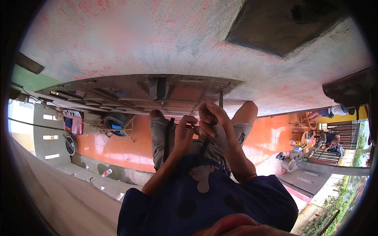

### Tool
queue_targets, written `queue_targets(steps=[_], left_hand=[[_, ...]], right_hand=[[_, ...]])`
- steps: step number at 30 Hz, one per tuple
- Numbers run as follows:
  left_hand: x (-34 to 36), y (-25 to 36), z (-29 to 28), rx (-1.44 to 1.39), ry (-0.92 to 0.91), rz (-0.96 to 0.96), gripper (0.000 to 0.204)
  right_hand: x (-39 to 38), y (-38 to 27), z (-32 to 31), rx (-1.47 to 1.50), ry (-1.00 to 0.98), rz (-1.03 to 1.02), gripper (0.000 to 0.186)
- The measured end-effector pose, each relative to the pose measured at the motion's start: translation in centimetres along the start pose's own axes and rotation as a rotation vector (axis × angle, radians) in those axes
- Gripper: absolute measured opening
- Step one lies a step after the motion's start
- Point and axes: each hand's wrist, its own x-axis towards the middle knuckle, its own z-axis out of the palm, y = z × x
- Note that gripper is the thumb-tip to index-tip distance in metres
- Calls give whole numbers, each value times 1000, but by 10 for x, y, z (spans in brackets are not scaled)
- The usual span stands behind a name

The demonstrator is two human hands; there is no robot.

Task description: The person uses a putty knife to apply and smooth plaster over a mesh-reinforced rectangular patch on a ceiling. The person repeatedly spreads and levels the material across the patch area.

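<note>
Both my hands are raised close together over my lap, between my bent knees. My left hand (184, 134) has its fingers curled in a pinch near the right hand's fingertips; anything between them is too small to make out. My right hand (214, 120) is closed, its fingers bent around a flat grey piece (221, 137) that lies along the palm towards the wrist. What kind of piece this is, I cannot tell. A dark strip (204, 146) hangs below the hands, and a black strap (169, 135) runs over the left leg of my grey shorts (158, 137).
Ahead stands a pale, red-smeared wall (157, 43) with a brown wooden door (118, 92). Orange tiles (134, 151) cover the floor. A black tub (115, 122) rests on a wooden stand at left. At right are a pale bucket (289, 165) and a seated person (334, 143).
</note>
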Motion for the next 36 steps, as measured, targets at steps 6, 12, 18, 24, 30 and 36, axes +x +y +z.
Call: queue_targets(steps=[6, 12, 18, 24, 30, 36], left_hand=[[14, 77, 2, 163, -451, 154, 62], [18, 131, 15, 113, -437, 383, 79], [28, 177, 15, -609, -608, 107, 72], [59, 224, 22, -945, -603, -12, 78], [76, 254, 37, -1037, -746, 132, 63], [95, 286, 55, -583, -692, 130, 58]], right_hand=[[15, -48, 12, 265, -142, -89, 26], [23, -85, 35, -825, 66, -1141, 67], [36, -123, 34, -1274, 252, -1831, 50], [53, -171, 46, -1667, 26, -1979, 38], [60, -206, 76, -1540, -25, -2249, 28], [46, -249, 87, -1511, 50, -2386, 23]])
